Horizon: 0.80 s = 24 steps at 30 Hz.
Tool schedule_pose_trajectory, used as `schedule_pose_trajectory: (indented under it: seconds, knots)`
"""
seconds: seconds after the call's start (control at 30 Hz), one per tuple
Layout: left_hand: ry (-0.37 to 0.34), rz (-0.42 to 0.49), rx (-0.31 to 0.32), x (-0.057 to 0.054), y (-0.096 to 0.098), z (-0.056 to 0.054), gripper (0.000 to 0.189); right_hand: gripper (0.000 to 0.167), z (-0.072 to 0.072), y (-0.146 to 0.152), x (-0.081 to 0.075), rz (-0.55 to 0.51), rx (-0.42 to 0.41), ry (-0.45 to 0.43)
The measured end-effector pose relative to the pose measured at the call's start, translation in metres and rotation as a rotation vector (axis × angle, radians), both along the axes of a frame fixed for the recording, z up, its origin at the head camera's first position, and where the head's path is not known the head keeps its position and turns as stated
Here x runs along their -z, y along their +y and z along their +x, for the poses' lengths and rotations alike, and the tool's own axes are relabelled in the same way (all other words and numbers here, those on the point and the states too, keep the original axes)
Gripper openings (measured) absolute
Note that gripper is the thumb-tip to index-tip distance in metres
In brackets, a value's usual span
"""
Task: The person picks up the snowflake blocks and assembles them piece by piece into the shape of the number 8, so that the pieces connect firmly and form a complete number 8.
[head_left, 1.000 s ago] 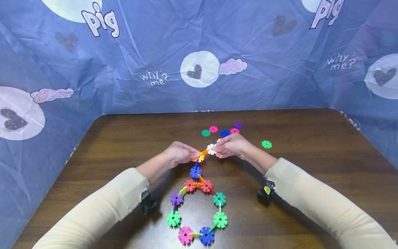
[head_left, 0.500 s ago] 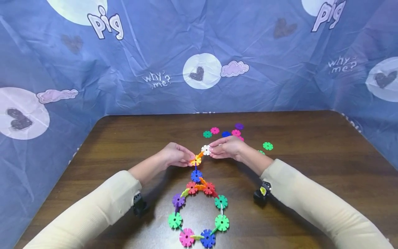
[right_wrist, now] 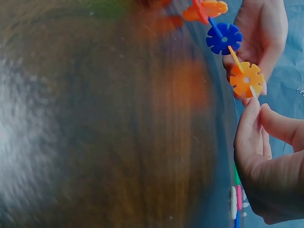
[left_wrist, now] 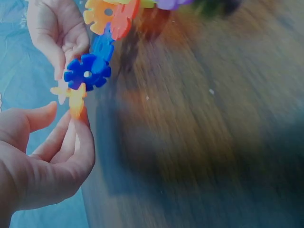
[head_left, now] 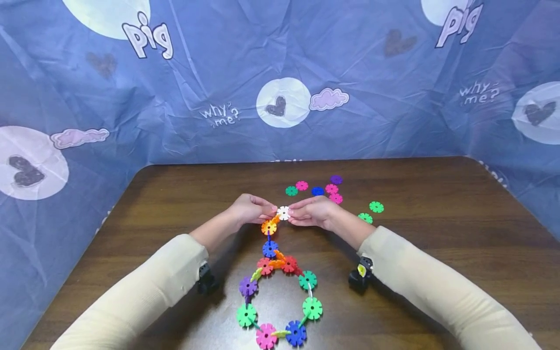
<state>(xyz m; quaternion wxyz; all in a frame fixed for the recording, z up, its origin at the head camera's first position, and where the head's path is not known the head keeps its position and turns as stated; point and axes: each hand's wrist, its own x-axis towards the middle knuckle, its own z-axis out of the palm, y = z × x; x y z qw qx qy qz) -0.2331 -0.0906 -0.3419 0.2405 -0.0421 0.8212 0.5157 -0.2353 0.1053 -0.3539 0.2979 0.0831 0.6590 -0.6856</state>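
White notched disc sits at the far end of a short chain, beyond the ring of linked discs, held between two hands with its flat face toward the person. The right hand pinches its right edge between thumb and fingertips; that edge grip probably leaves the slots on the other side uncovered. The left hand has its fingertips against the opposite side, at the joint with the orange link, but the left wrist view shows its thumb apart from the fingers, so it seems to steady the joint rather than clamp it. Between the white disc and the ring run a yellow-orange disc, a thin dark blue link and a blue disc, each slotted crosswise into the next, which is why faces and edges alternate. The ring lies on the wooden table nearer the person, where its weight likely anchors the chain while the far end is handled. Loose discs, among them a purple one and a bright green one, lie beyond the ring, mostly rightward, probably within easy reach of the right hand.
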Motion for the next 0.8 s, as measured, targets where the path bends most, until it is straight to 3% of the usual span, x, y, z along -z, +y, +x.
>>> schedule_pose_trajectory:
  seconds: [0.23,0.57,0.8]
  knots:
    - [-0.017,-0.031,-0.037,0.000,0.009,-0.002,0.028,0.039,0.001,-0.002,0.001,-0.021,0.012,-0.015]
    - [-0.040,0.024,-0.013,0.000,0.014,-0.004,0.028,0.040,0.002,0.004,0.001,-0.022,0.007,-0.013]
    - [-0.054,0.045,-0.024,0.002,0.012,-0.006,0.028,0.041,-0.004,0.034,-0.010,0.059,0.010,0.094]
